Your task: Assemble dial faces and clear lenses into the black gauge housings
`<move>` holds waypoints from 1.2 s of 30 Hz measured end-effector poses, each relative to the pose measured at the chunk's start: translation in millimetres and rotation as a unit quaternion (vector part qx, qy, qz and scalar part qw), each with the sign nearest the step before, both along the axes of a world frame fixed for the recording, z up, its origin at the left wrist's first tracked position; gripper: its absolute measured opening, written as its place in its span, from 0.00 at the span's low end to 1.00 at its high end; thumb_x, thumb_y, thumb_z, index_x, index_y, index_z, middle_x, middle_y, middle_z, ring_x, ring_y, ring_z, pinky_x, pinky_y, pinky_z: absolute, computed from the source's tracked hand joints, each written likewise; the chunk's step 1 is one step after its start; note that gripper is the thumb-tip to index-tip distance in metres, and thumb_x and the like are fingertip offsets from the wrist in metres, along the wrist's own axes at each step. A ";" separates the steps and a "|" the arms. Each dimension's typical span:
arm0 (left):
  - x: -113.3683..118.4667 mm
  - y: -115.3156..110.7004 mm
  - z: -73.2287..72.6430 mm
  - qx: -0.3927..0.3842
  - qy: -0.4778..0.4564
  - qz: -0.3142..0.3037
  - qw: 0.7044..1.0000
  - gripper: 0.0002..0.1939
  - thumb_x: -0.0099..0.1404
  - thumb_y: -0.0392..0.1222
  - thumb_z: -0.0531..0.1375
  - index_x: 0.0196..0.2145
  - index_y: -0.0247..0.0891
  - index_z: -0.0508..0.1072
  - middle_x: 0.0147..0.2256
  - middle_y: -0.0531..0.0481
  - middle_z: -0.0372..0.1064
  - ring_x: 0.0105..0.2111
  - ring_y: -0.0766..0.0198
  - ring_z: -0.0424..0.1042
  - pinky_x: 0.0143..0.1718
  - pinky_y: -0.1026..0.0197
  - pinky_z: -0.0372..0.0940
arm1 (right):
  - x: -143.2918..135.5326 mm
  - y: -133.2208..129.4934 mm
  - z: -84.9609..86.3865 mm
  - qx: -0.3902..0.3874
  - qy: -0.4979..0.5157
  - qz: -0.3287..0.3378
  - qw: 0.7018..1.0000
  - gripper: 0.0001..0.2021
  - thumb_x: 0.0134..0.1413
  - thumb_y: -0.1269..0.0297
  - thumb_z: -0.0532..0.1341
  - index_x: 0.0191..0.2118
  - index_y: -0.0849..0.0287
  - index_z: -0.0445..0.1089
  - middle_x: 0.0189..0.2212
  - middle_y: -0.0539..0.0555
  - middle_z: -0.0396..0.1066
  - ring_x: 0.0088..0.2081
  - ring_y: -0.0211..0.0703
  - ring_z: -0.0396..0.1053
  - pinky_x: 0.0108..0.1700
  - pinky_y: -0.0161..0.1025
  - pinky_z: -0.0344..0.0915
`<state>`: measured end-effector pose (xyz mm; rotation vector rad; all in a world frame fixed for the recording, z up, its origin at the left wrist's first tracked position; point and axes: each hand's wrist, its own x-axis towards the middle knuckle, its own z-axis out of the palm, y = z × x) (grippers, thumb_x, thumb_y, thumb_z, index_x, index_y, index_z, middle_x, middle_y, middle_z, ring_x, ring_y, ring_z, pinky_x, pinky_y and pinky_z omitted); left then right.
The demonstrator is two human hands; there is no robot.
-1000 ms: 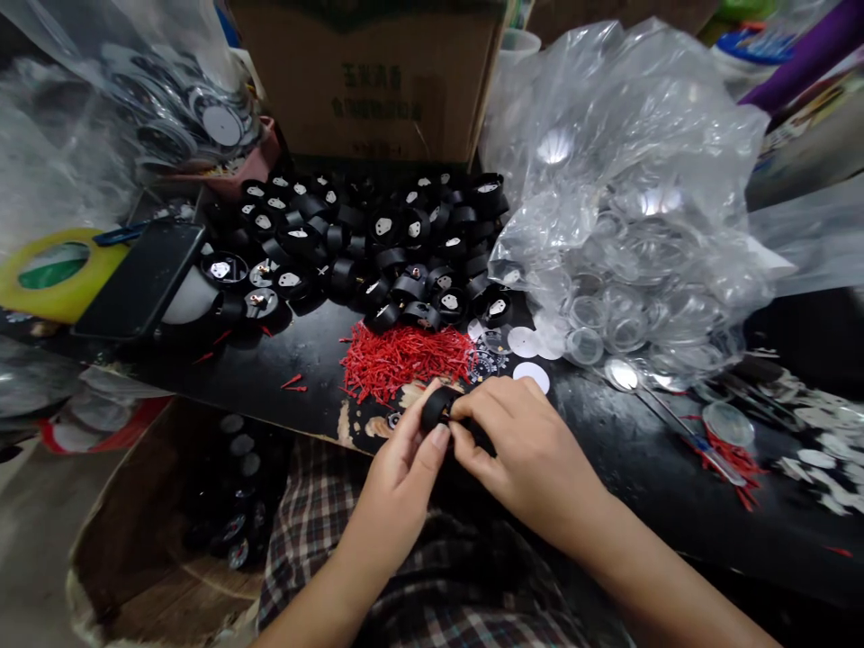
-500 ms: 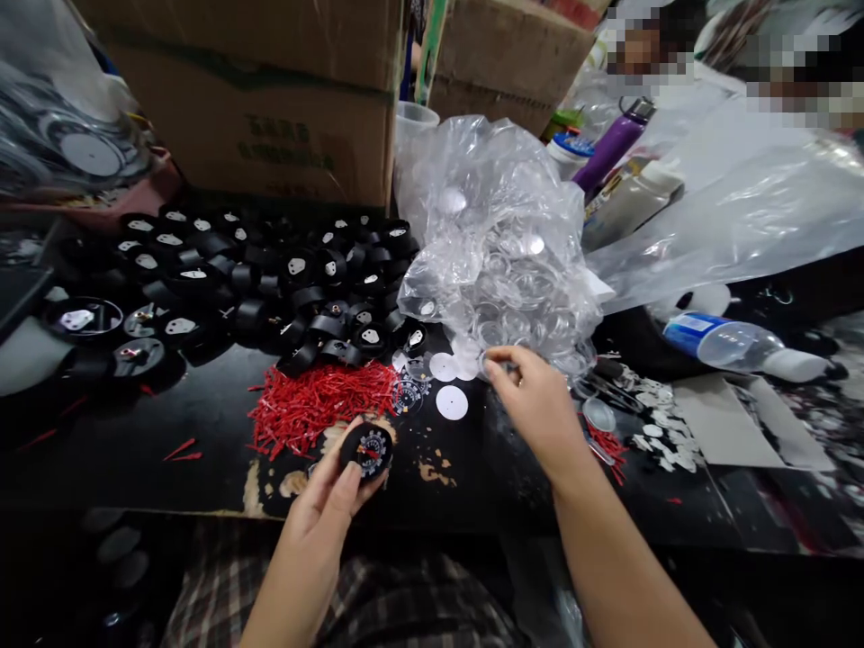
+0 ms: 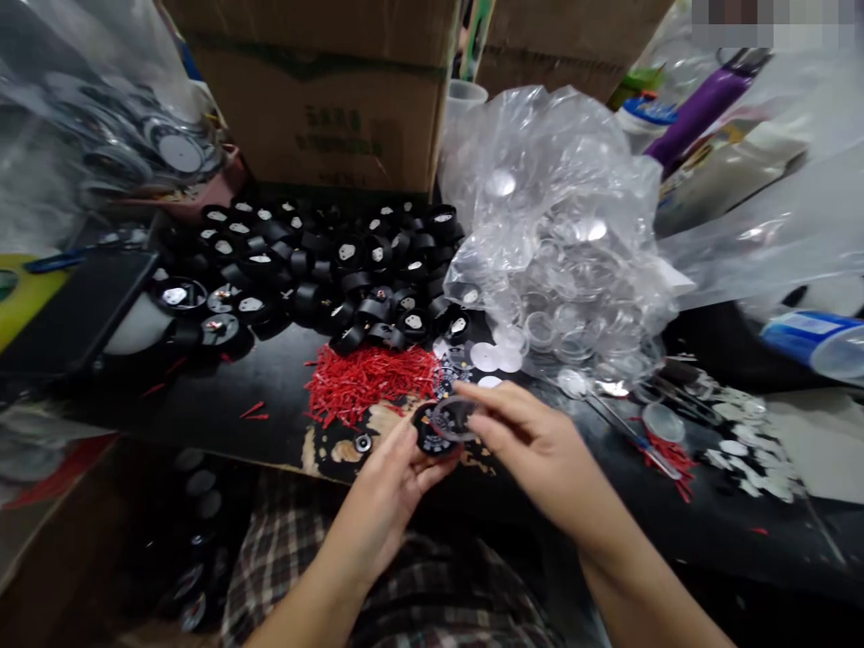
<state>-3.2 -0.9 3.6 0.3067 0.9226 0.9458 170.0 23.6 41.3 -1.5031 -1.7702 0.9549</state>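
My left hand [image 3: 398, 477] grips a round black gauge [image 3: 432, 434] with a dark dial face turned up, low in the middle of the view. Between the fingertips of my right hand [image 3: 530, 432] is a clear round cover [image 3: 454, 419], tilted over the right part of the dial. Whether cover and gauge touch, I cannot tell. Just behind the hands lies a pile of small red pointers [image 3: 368, 378]. White discs [image 3: 496, 356] and printed dial discs lie beside that pile.
Many black round housings [image 3: 310, 261] fill the back left. Clear covers spill from a plastic bag [image 3: 553, 207] at the back right. Cardboard boxes [image 3: 317, 108] stand behind. Tweezers [image 3: 627, 427], white pieces [image 3: 752, 450] and a plastic bottle [image 3: 814, 342] are at the right.
My right hand has come from the bag of covers to the gauge, bringing a clear cover. The view has shifted left, so the table's things appear further right.
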 end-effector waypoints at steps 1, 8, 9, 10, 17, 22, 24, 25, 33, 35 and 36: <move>0.6 0.2 0.4 0.014 0.004 0.000 1.000 0.20 0.64 0.52 0.59 0.50 0.41 0.73 0.49 0.43 0.74 0.47 0.53 0.74 0.49 0.51 0.70 | -11.3 -3.6 -0.4 0.004 -0.006 0.031 0.999 0.16 0.61 0.66 0.56 0.53 0.52 0.70 0.37 0.53 0.68 0.38 0.40 0.68 0.42 0.41 0.68; -5.5 -5.0 -1.5 0.091 0.118 -0.002 0.989 0.21 0.60 0.45 0.63 0.52 0.41 0.71 0.55 0.44 0.69 0.55 0.51 0.68 0.52 0.51 0.68 | -40.1 -1.7 -4.9 0.011 -0.034 0.059 0.998 0.12 0.64 0.62 0.53 0.46 0.55 0.72 0.41 0.55 0.67 0.43 0.41 0.68 0.44 0.40 0.65; -5.8 -6.2 -0.9 0.105 0.127 -0.011 0.986 0.21 0.60 0.45 0.63 0.52 0.41 0.72 0.54 0.45 0.70 0.55 0.51 0.68 0.54 0.51 0.66 | -41.6 0.0 -3.9 0.018 -0.048 0.046 0.998 0.13 0.65 0.60 0.51 0.40 0.57 0.71 0.36 0.53 0.69 0.39 0.41 0.68 0.41 0.39 0.64; -5.9 -7.5 -0.1 0.121 0.131 -0.021 0.984 0.21 0.60 0.45 0.63 0.51 0.41 0.72 0.54 0.45 0.71 0.55 0.52 0.68 0.56 0.51 0.64 | -43.5 1.4 -3.1 0.032 -0.070 0.030 0.997 0.15 0.66 0.58 0.49 0.34 0.57 0.69 0.31 0.52 0.68 0.34 0.40 0.66 0.37 0.39 0.62; -10.2 -14.5 2.1 0.177 0.196 -0.043 0.964 0.21 0.62 0.43 0.62 0.53 0.46 0.71 0.56 0.49 0.69 0.57 0.55 0.67 0.60 0.54 0.59 | -64.5 4.9 -11.4 0.128 -0.121 0.017 0.984 0.18 0.66 0.67 0.44 0.23 0.56 0.56 0.19 0.48 0.59 0.24 0.38 0.57 0.30 0.38 0.52; -32.3 -24.4 2.6 0.163 0.261 -0.064 0.949 0.20 0.61 0.45 0.62 0.52 0.49 0.72 0.55 0.52 0.70 0.56 0.54 0.67 0.59 0.53 0.59 | -72.9 2.2 -12.8 0.106 -0.059 0.060 0.991 0.18 0.66 0.65 0.46 0.24 0.56 0.59 0.20 0.48 0.62 0.26 0.38 0.59 0.33 0.38 0.55; -59.0 -38.8 1.4 0.124 0.304 -0.065 0.942 0.20 0.60 0.48 0.62 0.51 0.50 0.73 0.53 0.52 0.72 0.55 0.52 0.68 0.58 0.50 0.61 | -67.1 1.3 -10.8 0.052 -0.022 0.103 0.993 0.16 0.66 0.62 0.48 0.28 0.56 0.64 0.24 0.49 0.67 0.29 0.39 0.64 0.35 0.38 0.58; -76.2 -47.8 0.0 0.102 0.344 -0.050 0.932 0.20 0.60 0.49 0.62 0.51 0.51 0.73 0.53 0.51 0.71 0.55 0.51 0.68 0.58 0.49 0.61 | -62.3 1.3 -10.5 0.022 -0.005 0.118 0.993 0.14 0.66 0.61 0.49 0.31 0.56 0.67 0.27 0.49 0.70 0.31 0.39 0.66 0.36 0.38 0.59; -131.8 -20.8 -5.8 0.206 0.672 0.025 0.711 0.21 0.64 0.46 0.57 0.55 0.48 0.67 0.58 0.48 0.64 0.61 0.52 0.58 0.63 0.48 0.49 | -63.8 2.1 -12.0 -0.045 -0.003 0.164 0.985 0.09 0.63 0.63 0.54 0.35 0.54 0.70 0.33 0.50 0.74 0.37 0.43 0.70 0.42 0.42 0.63; -109.0 22.1 -3.7 0.255 0.652 -0.006 0.714 0.22 0.66 0.49 0.55 0.55 0.44 0.66 0.54 0.44 0.69 0.55 0.52 0.65 0.58 0.48 0.56 | -71.6 -0.3 -7.2 -0.028 0.002 0.205 0.978 0.08 0.63 0.65 0.54 0.34 0.55 0.69 0.32 0.49 0.74 0.37 0.42 0.69 0.43 0.42 0.62; -97.7 43.4 -2.9 0.270 0.662 -0.025 0.699 0.23 0.65 0.51 0.56 0.56 0.41 0.65 0.52 0.43 0.71 0.54 0.51 0.66 0.57 0.47 0.56 | -72.7 -1.8 -5.2 -0.024 -0.004 0.207 0.978 0.08 0.63 0.65 0.54 0.33 0.55 0.69 0.32 0.50 0.74 0.37 0.42 0.69 0.42 0.42 0.62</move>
